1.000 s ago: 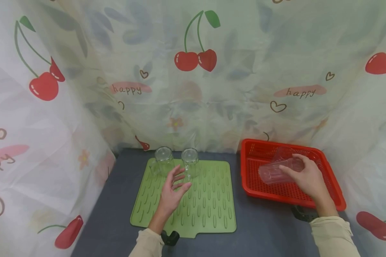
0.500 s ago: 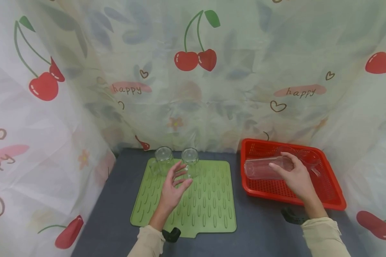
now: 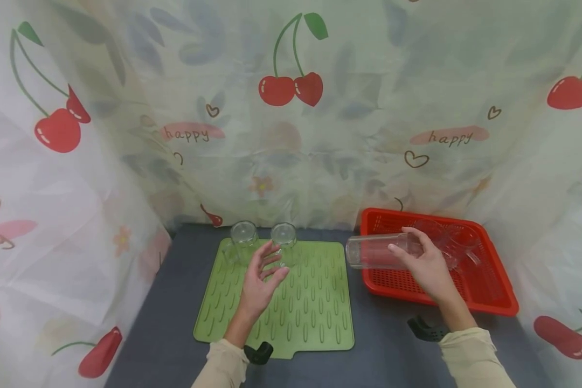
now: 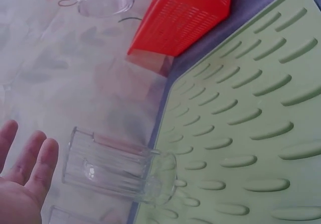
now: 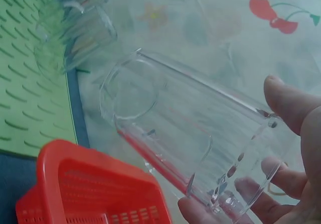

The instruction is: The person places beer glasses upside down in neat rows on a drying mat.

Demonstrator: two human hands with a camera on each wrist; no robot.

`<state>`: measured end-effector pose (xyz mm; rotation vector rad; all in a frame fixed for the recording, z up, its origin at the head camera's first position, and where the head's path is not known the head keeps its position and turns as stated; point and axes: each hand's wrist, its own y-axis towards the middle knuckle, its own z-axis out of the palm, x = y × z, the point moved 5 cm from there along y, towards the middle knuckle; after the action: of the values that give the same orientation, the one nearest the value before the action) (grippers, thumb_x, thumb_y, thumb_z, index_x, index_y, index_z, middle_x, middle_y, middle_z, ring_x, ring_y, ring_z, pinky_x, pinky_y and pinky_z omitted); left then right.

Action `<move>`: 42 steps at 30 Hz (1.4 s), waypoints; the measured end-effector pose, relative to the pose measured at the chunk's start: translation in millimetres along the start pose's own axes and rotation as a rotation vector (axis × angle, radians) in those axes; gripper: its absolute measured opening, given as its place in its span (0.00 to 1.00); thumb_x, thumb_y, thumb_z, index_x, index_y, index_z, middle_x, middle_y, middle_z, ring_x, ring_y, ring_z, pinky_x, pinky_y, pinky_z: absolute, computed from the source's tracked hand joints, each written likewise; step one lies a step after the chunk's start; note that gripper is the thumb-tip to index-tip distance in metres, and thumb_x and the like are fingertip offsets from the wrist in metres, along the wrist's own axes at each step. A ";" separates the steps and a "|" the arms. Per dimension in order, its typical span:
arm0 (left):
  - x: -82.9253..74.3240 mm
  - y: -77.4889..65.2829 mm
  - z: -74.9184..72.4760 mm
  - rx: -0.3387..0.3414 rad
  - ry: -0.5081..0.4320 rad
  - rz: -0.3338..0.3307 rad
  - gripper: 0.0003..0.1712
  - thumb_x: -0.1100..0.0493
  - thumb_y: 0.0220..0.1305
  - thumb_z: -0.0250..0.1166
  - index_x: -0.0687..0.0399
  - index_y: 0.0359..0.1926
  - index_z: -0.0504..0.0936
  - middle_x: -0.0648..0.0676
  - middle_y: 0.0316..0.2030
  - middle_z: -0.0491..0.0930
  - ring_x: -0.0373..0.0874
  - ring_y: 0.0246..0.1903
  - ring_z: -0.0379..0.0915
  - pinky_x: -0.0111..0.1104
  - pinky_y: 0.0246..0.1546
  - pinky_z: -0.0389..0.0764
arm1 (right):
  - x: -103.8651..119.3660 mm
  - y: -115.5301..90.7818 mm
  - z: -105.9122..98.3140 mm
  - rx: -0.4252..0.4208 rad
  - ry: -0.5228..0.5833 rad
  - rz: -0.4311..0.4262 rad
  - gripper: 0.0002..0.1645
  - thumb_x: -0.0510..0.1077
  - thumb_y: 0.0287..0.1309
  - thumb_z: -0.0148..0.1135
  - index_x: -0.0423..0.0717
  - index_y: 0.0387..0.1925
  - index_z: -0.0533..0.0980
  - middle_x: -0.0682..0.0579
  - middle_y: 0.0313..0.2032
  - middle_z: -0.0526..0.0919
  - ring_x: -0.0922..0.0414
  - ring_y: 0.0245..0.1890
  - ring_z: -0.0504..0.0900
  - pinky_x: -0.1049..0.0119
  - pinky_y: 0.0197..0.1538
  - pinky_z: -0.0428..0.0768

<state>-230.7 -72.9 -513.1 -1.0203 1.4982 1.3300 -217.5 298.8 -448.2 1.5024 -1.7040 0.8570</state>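
My right hand [image 3: 429,269] grips a tall clear drinking glass [image 3: 378,252] by its base end. The glass lies sideways in the air, its mouth pointing left past the red basket's left rim. In the right wrist view, the thumb and fingers curl round the base of the glass [image 5: 165,118]. My left hand [image 3: 262,285] hovers over the green drying mat [image 3: 320,318], fingers spread and loosely bent, holding nothing. Just beyond it, two clear glass mugs [image 3: 244,234] stand upside down at the mat's back edge; the left hand partly covers the right mug [image 3: 283,234].
The red perforated basket [image 3: 397,295] stands at the right on the dark grey table [image 3: 378,350]. Inside it lies more clear glassware [image 3: 465,237], hard to tell apart. A printed curtain [image 3: 339,161] encloses the back and sides. Each wrist carries a black mount [image 3: 424,330].
My right hand has moved left with the glass, bringing it from over the basket's middle to past its left rim and turning it more level. The left hand has hardly moved.
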 end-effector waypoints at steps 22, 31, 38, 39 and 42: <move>-17.7 0.5 7.1 0.068 -0.036 0.153 0.43 0.69 0.63 0.70 0.53 0.76 0.62 0.63 0.71 0.69 0.66 0.68 0.67 0.51 0.62 0.80 | 20.6 -7.0 34.9 0.100 0.172 -0.040 0.41 0.62 0.72 0.56 0.56 0.78 0.55 0.40 0.70 0.71 0.43 0.61 0.81 0.59 0.59 0.85; -26.2 0.3 11.6 0.108 -0.040 0.185 0.44 0.70 0.62 0.70 0.50 0.76 0.62 0.63 0.71 0.68 0.65 0.69 0.66 0.52 0.65 0.78 | 25.6 -8.1 49.3 0.172 0.296 -0.086 0.35 0.57 0.76 0.53 0.52 0.76 0.58 0.36 0.64 0.75 0.54 0.52 0.86 0.72 0.52 0.85; -32.8 0.8 18.9 0.127 -0.030 0.203 0.46 0.70 0.59 0.73 0.55 0.75 0.63 0.61 0.71 0.69 0.57 0.71 0.65 0.56 0.68 0.73 | 27.5 -7.1 63.5 0.213 0.345 -0.091 0.33 0.57 0.77 0.51 0.50 0.75 0.59 0.36 0.64 0.74 0.53 0.52 0.84 0.71 0.50 0.85; -32.9 0.6 20.1 0.135 -0.033 0.198 0.46 0.70 0.58 0.73 0.55 0.75 0.63 0.61 0.71 0.69 0.56 0.72 0.65 0.56 0.68 0.73 | 27.7 -7.0 65.6 0.219 0.360 -0.089 0.33 0.56 0.77 0.51 0.50 0.75 0.59 0.36 0.63 0.74 0.54 0.51 0.85 0.71 0.50 0.85; -33.2 0.3 23.6 0.161 -0.025 0.191 0.50 0.68 0.55 0.77 0.53 0.76 0.62 0.60 0.72 0.67 0.55 0.73 0.63 0.56 0.69 0.72 | 29.2 -7.4 71.3 0.233 0.402 -0.075 0.32 0.55 0.77 0.51 0.50 0.75 0.59 0.38 0.62 0.73 0.58 0.49 0.84 0.70 0.49 0.86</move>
<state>-219.4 -48.4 -482.7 -0.7708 1.6876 1.3226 -217.9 222.6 -461.6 1.4129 -1.2818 1.2556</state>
